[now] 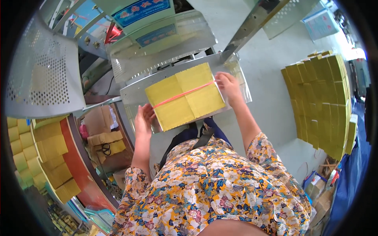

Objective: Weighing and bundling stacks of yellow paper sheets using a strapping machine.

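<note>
A bundle of yellow paper sheets (188, 106) lies slightly askew on a metal machine table (132, 94) in front of me. One pinkish-red strap (185, 94) runs across it from left to right, and a crease or seam divides its top. My left hand (145, 118) is beside the bundle's left edge, near the strap's end, fingers loosely apart. At the right edge, my right hand (228, 86) has its fingers loosely bent next to the strap's other end. Whether either hand presses on the bundle is hard to make out.
Behind the table rises the pale green machine (141, 21) with a clear guard (161, 43). A slanted metal bar (252, 29) stands at its right. Tall yellow paper stacks (319, 102) fill the right. Left are a perforated metal panel (43, 70), more yellow bundles (53, 149) and black scissors (105, 148).
</note>
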A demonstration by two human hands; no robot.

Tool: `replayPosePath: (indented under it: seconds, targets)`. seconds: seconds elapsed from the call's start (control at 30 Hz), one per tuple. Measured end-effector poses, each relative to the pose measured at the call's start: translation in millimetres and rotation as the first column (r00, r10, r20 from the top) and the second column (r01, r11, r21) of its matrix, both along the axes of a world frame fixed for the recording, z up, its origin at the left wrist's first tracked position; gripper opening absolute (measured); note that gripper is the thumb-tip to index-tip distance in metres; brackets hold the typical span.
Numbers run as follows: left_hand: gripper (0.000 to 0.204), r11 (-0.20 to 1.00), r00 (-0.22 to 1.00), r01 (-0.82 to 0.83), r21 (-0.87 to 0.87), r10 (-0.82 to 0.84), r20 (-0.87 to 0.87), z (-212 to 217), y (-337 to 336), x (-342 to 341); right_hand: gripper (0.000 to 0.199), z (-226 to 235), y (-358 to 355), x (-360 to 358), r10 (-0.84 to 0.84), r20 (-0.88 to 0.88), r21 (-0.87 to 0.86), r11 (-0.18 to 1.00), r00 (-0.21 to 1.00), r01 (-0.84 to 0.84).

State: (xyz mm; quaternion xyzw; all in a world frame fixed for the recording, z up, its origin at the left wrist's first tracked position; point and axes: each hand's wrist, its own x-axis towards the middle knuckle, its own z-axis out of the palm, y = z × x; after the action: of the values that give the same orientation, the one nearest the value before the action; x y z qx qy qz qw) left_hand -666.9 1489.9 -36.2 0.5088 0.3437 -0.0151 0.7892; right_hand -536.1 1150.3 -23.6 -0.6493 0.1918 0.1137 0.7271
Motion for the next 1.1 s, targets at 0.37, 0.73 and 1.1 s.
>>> replayPosePath:
  seconds: [0.37, 0.73, 1.1]
  targets:
    - [0.049, 0.991, 0.996, 0.061, -0.120, -0.053, 0.070, -1.3, -44.3, 26.8, 0.044, 42.5, -14.8, -48.3, 0.321, 0.129, -0.190, 0.937, 0.938, -0.294]
    - [0.049, 0.986, 0.994, 0.045, -0.158, -0.029, 0.105, -10.8, -41.4, 24.9, 0.026, 45.6, -23.5, -64.3, 0.296, 0.165, -0.332, 0.915, 0.941, -0.230]
    - [0.052, 0.982, 0.992, 0.081, -0.169, -0.063, 0.110, -5.6, -41.4, 25.6, 0.009, 61.8, -16.2, -73.2, 0.281, 0.338, -0.563, 0.825, 0.898, -0.046]
